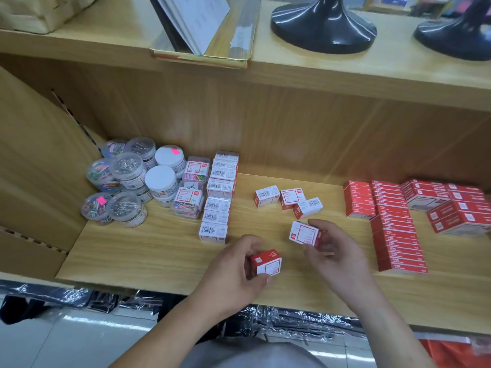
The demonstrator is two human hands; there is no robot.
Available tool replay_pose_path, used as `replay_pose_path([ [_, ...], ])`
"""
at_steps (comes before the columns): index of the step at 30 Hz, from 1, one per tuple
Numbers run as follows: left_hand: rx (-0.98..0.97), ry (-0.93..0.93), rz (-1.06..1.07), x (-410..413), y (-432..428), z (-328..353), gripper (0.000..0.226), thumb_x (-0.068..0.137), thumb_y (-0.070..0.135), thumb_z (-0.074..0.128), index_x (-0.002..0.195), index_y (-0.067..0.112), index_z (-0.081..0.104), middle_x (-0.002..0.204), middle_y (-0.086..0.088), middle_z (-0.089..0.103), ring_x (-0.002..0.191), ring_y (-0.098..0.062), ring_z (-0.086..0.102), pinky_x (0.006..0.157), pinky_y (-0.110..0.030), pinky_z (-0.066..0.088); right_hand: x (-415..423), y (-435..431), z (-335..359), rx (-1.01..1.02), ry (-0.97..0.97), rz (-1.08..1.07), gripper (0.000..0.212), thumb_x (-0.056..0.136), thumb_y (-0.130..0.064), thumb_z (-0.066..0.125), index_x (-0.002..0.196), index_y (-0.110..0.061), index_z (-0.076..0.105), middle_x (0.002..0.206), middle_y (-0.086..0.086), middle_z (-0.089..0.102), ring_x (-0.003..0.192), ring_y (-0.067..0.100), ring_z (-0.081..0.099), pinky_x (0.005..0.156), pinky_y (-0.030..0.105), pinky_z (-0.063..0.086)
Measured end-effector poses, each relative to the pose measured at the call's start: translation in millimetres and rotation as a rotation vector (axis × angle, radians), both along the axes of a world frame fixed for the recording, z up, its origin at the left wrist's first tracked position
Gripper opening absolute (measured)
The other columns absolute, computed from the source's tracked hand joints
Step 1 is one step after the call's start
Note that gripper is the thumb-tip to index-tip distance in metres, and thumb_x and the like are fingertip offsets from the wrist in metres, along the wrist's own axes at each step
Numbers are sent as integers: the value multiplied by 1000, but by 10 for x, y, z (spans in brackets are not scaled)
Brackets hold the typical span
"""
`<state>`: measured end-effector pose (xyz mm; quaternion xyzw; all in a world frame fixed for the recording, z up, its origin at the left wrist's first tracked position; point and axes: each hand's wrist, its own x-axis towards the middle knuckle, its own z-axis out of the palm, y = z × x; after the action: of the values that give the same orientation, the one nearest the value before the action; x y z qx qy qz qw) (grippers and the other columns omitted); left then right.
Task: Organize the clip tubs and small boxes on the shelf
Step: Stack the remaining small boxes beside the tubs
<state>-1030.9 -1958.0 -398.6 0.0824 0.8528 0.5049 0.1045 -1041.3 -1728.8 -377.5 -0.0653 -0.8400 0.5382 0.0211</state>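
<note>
Near the front of the shelf (159, 251), the left hand (231, 266) is holding a small red box (265, 262) in its grip. Just beside it, the right hand (336, 252) is pinching a white-faced box (304, 232) in its grip. Behind them, three loose boxes (288, 199) are lying close together. Farther left, a row of boxes (219, 197) is sitting beside the clip tubs (125, 181).

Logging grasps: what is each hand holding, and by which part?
The left hand pinches a red-topped small box by its left end; the right hand grips a white-faced small box by its right end.
</note>
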Motion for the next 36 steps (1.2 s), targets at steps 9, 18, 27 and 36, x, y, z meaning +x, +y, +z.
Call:
replay_pose_path([
  [9, 298, 52, 339, -118, -613, 463, 48, 73, 22, 88, 115, 34, 68, 97, 9, 72, 73, -9, 57, 70, -17, 47, -536, -626, 431, -66, 162, 76, 46, 81, 4, 76, 118, -18, 61, 89, -3, 65, 77, 4, 60, 67, 16, 51],
  [18, 461, 10, 483, -268, -1032, 470, 52, 82, 2, 82, 126, 24, 65, 96, -5, 72, 66, -7, 53, 66, -17, 48, -959, -1194, 514, 105, 222, 326, 29, 90, -6, 70, 116, -20, 70, 104, -1, 61, 91, 6, 63, 83, 13, 48],
  [27, 166, 96, 343, -404, -1185, 503, 37, 78, 29, 72, 112, 41, 62, 100, 12, 70, 88, -12, 66, 73, -40, 57, -908, -1409, 349, 490, 399, 444, 22, 88, -13, 75, 108, -19, 75, 100, -12, 61, 95, 11, 59, 79, 32, 52],
  [36, 231, 52, 246, -545, -1194, 399, 37, 78, 1, 79, 93, 30, 63, 87, 1, 72, 81, -14, 69, 79, -33, 57, -812, -1355, 247, 360, 306, 180, 33, 77, -25, 86, 106, -20, 71, 96, -11, 56, 80, 8, 60, 72, 36, 56],
])
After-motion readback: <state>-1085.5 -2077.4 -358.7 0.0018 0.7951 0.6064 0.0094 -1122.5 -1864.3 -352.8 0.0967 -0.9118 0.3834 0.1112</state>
